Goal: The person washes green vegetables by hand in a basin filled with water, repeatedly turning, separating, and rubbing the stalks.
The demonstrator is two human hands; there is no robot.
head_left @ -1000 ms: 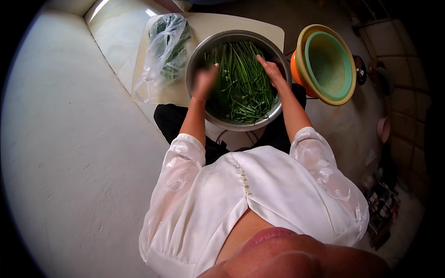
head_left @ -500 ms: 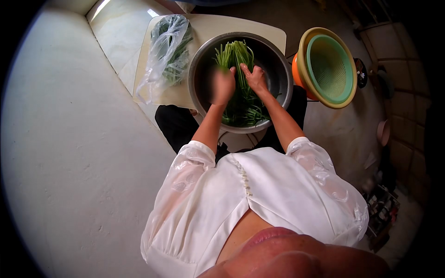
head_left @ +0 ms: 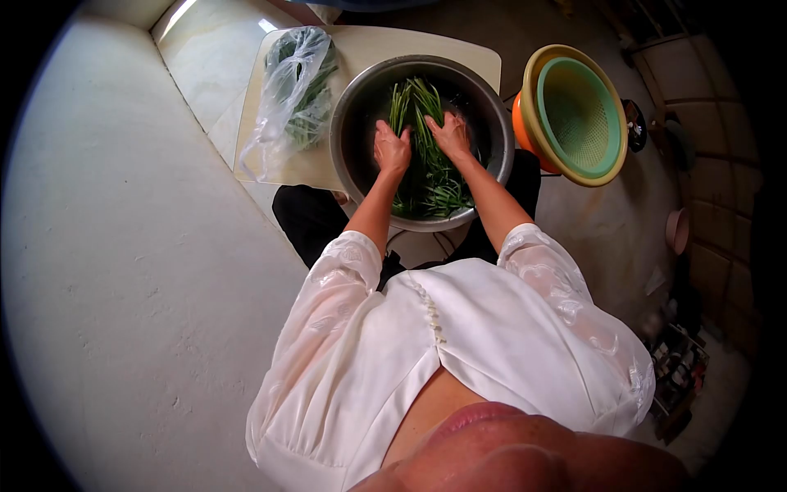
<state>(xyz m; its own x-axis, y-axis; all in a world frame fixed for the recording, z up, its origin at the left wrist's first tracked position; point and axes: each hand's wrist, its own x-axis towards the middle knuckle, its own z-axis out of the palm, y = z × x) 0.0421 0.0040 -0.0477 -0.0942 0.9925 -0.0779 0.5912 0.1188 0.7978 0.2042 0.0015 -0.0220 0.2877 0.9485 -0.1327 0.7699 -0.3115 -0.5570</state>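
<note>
A wide grey metal basin (head_left: 341,143) stands in front of me with a bunch of long green chives (head_left: 430,164) in it. The stalk ends point away from me and the leafy ends lie toward me. My left hand (head_left: 392,148) is closed around the left side of the bunch, its thumb against the stalks. On the other side my right hand (head_left: 450,138) grips the bunch, thumb along the stalks. Both hands look wet and are inside the basin, below its rim. How deep any water is, I cannot tell.
Left of the basin, a clear plastic bag (head_left: 283,111) of greens lies on a pale board or tabletop (head_left: 410,37). To the right are a yellow basin (head_left: 537,123) with a green colander (head_left: 579,119) nested in it, above something orange (head_left: 521,123). A white wall runs along the left.
Both hands have lowered the chives deeper into the basin, and the stalk ends have spread into two parts. My left hand has slowed from a blur.
</note>
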